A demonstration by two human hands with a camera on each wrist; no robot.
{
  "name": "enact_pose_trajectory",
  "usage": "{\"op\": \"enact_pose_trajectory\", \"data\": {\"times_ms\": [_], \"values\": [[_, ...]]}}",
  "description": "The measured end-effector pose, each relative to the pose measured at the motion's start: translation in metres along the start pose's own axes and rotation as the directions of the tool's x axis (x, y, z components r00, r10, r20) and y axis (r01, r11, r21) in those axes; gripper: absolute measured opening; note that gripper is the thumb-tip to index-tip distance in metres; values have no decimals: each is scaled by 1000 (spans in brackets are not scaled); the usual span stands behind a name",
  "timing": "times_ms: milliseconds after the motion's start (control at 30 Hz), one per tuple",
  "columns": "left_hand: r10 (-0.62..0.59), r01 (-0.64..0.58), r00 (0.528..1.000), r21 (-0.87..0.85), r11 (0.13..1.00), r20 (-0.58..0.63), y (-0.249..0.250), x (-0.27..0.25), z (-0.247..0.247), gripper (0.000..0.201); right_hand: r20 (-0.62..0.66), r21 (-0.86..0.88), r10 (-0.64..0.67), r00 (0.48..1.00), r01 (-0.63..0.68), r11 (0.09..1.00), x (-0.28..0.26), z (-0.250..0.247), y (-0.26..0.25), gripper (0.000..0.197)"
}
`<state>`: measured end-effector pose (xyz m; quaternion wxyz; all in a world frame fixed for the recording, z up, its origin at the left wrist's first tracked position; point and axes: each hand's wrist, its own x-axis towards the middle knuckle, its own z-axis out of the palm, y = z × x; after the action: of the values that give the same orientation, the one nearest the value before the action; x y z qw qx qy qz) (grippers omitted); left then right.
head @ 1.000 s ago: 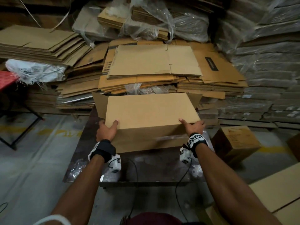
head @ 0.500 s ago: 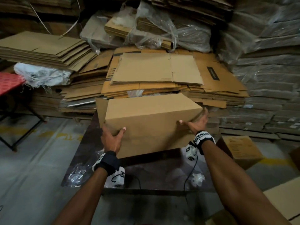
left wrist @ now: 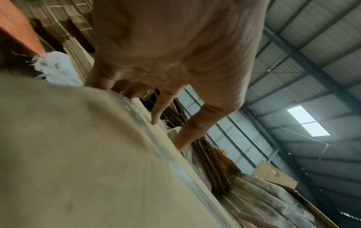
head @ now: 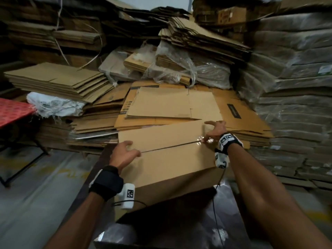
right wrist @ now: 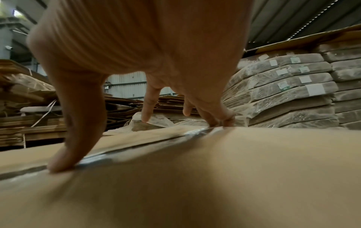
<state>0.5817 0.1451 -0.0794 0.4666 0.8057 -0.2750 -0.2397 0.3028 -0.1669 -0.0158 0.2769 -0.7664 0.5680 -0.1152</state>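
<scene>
Cardboard box (head: 170, 164), flaps down, between both hands
Left hand (head: 124, 155) and right hand (head: 213, 131) press on opposite ends of the seam (head: 168, 146), fingers straight and spread

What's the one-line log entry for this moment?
item: cardboard box on table, flaps closed | left hand: fingers flat on top by seam | right hand: thumb presses clear tape on seam

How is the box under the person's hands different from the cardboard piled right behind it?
The box is folded up, its top flaps meeting at a seam; the flattened cartons lie as flat sheets in a pile. The left hand and right hand rest on the box; nothing touches the flattened cartons. The box's seam carries clear tape; the flattened cartons' top sheet shows none. Both are plain brown cardboard.
</scene>
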Motion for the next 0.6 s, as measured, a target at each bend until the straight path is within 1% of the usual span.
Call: {"op": "enact_pose_trajectory", "data": {"times_ms": [33,67,133,167,233,300,367,400,433,467,500,567,600], "values": [[-32,32,999,12,999,4,-4,0,3,79,15,-19,-24,1000,25,1000,2,5,0,99],[-50,50,999,23,998,11,-9,1,7,78,32,-35,-45,998,46,998,2,12,0,102],[-46,44,999,96,994,23,-21,3,17,68,56,-121,-52,997,59,991,3,33,8,106],[-45,41,999,150,988,27,-26,5,22,64,52,-179,-41,998,49,983,3,46,13,104],[-60,48,997,246,968,40,-36,8,32,62,12,-231,-36,999,37,972,-3,74,23,90],[-92,66,993,298,952,75,-49,9,41,66,-25,-219,-54,998,47,975,-13,100,29,73],[-105,64,989,331,941,107,-63,7,48,67,-67,-224,-45,997,29,974,-23,128,35,48],[-105,61,989,350,935,106,-69,7,50,65,-97,-234,-39,995,16,972,-29,141,38,35],[-101,59,990,369,928,95,-75,6,51,64,-124,-240,-41,991,10,971,-33,153,42,26],[-95,56,992,383,922,84,-78,6,52,62,-146,-248,-58,988,20,968,-40,163,43,25],[-89,52,993,389,920,78,-81,6,53,61,-161,-257,-80,984,37,966,-45,171,45,28],[-80,50,995,378,924,63,-84,7,51,58,-180,-261,-108,978,59,964,-55,183,47,41],[-75,50,996,363,930,53,-85,9,51,56,-182,-250,-99,978,51,967,-59,188,48,47]]}}
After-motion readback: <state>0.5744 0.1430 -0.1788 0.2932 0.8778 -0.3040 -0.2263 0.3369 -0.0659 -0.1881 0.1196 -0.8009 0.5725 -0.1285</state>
